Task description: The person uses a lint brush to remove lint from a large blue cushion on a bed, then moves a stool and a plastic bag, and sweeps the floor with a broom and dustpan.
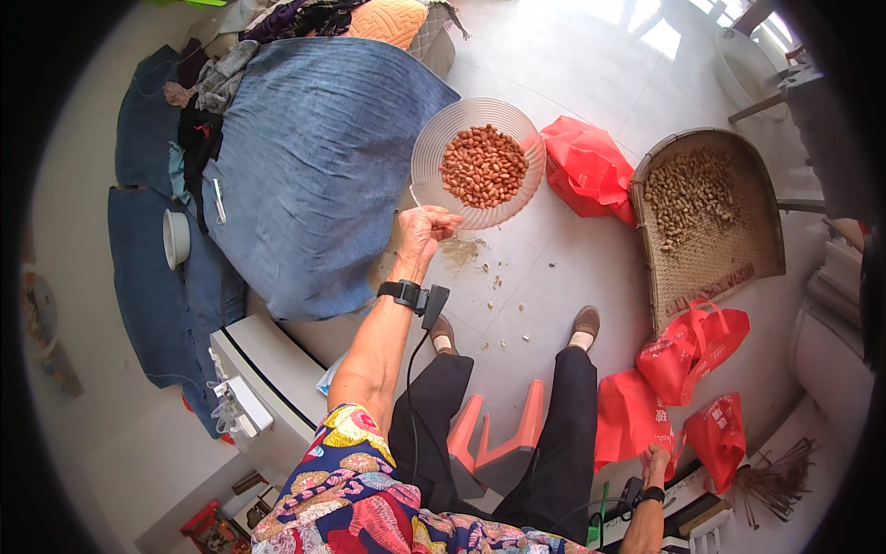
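Observation:
My left hand [427, 230] is at the near rim of a clear ribbed bowl [430, 156], its fingers overlapping the edge. Whether they pinch the rim or only rest by it is unclear. Reddish-brown shelled peanuts [484, 166] fill the bowl's middle. What supports the bowl is hidden. Low on the right, my right hand [654, 460] grips the lower edge of a red non-woven bag [630, 419], which bears writing. Two more red bags, one with handles [695, 353] and one lower down [718, 433], lie close to it.
A woven winnowing basket [754, 235] with unshelled peanuts [689, 194] stands right, beside another red bag [587, 166]. A blue-covered sofa [318, 152] is at left. Shell bits [490, 305] dot the floor. A pink plastic stool [509, 440] stands between my legs. Cables hang from both wrist devices.

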Tool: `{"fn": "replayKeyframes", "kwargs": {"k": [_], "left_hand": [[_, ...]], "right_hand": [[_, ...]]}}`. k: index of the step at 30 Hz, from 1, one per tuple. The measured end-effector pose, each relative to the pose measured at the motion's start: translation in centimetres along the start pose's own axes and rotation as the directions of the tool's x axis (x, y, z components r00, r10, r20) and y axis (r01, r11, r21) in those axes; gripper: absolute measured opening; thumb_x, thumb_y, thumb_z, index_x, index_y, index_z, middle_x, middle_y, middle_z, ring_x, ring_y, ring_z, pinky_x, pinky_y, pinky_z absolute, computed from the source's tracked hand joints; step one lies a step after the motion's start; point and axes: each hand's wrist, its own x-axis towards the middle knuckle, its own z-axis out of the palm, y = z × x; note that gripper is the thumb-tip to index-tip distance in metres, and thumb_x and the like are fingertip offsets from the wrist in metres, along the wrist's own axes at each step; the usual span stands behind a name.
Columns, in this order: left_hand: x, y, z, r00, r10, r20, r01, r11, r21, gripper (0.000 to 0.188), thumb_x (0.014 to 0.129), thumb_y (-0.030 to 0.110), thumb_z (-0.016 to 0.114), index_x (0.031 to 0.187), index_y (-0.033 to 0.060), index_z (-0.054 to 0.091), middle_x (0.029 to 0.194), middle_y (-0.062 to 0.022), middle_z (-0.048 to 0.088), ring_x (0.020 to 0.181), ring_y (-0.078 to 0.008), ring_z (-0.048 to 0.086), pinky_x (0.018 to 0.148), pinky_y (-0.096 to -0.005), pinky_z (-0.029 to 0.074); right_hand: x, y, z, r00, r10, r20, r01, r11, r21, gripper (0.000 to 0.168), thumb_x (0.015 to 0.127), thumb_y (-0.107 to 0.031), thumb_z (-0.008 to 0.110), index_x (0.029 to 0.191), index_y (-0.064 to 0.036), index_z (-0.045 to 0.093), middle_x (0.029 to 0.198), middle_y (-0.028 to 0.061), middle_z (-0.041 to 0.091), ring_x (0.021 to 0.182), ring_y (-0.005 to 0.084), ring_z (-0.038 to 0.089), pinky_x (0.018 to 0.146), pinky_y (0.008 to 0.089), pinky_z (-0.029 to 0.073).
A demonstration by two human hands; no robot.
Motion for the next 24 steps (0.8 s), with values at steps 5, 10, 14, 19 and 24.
{"fn": "replayKeyframes", "kwargs": {"k": [5, 10, 14, 19, 24], "left_hand": [[1.3, 6.9, -3.8, 0.989, 0.113, -0.094, -0.118, 0.991, -0.057, 0.010, 0.069, -0.008, 0.056, 0.079, -0.0092, 0.058, 0.079, -0.0240, 0.065, 0.062, -0.0269, 0.064, 0.053, -0.0295, 0.051], [9.1, 15.9, -11.9, 0.979, 0.126, -0.161, -0.143, 0.985, -0.098, 0.015, 0.077, -0.007, 0.056, 0.090, -0.0152, 0.057, 0.091, -0.0272, 0.063, 0.064, -0.0245, 0.063, 0.057, -0.0296, 0.054], [14.3, 21.5, -12.9, 0.965, 0.172, -0.200, -0.211, 0.959, -0.189, 0.029, 0.082, -0.012, 0.044, 0.106, -0.0266, 0.037, 0.101, -0.0390, 0.056, 0.070, -0.0350, 0.062, 0.059, -0.0310, 0.056], [20.2, 26.5, -18.6, 0.965, 0.099, -0.242, -0.169, 0.943, -0.288, 0.026, 0.078, -0.015, 0.045, 0.102, -0.0224, 0.039, 0.095, -0.0400, 0.056, 0.066, -0.0393, 0.061, 0.054, -0.0340, 0.054], [22.6, 24.3, -19.4, 0.960, -0.004, -0.281, -0.089, 0.944, -0.318, 0.027, 0.084, -0.008, 0.038, 0.109, -0.0203, 0.038, 0.100, -0.0413, 0.055, 0.069, -0.0372, 0.060, 0.058, -0.0328, 0.054]], "right_hand": [[-3.6, -3.9, 0.9, 0.998, -0.060, -0.003, 0.060, 0.998, 0.028, 0.021, 0.084, -0.009, 0.054, 0.104, -0.005, 0.057, 0.082, 0.0025, 0.059, 0.067, 0.0149, 0.057, 0.059, 0.0301, 0.050], [-8.1, -2.8, 1.0, 0.994, -0.094, -0.050, 0.094, 0.996, 0.003, 0.020, 0.085, -0.010, 0.055, 0.104, -0.004, 0.057, 0.082, 0.0019, 0.059, 0.066, 0.0139, 0.057, 0.057, 0.0263, 0.048], [-10.4, 0.2, 1.6, 0.996, -0.021, 0.086, 0.021, 1.000, 0.005, 0.024, 0.086, -0.010, 0.055, 0.108, -0.002, 0.056, 0.087, 0.0034, 0.061, 0.071, 0.0144, 0.057, 0.063, 0.0272, 0.048], [-13.5, 3.1, 6.7, 0.969, 0.026, 0.246, -0.011, 0.998, -0.061, 0.032, 0.086, -0.012, 0.057, 0.115, 0.001, 0.055, 0.098, 0.0058, 0.064, 0.079, 0.0149, 0.060, 0.071, 0.0299, 0.050], [-16.9, 3.5, 9.2, 0.990, 0.038, 0.138, -0.021, 0.992, -0.121, 0.029, 0.086, -0.010, 0.055, 0.114, -0.001, 0.055, 0.099, 0.0052, 0.064, 0.080, 0.0146, 0.062, 0.067, 0.0284, 0.050]]}}
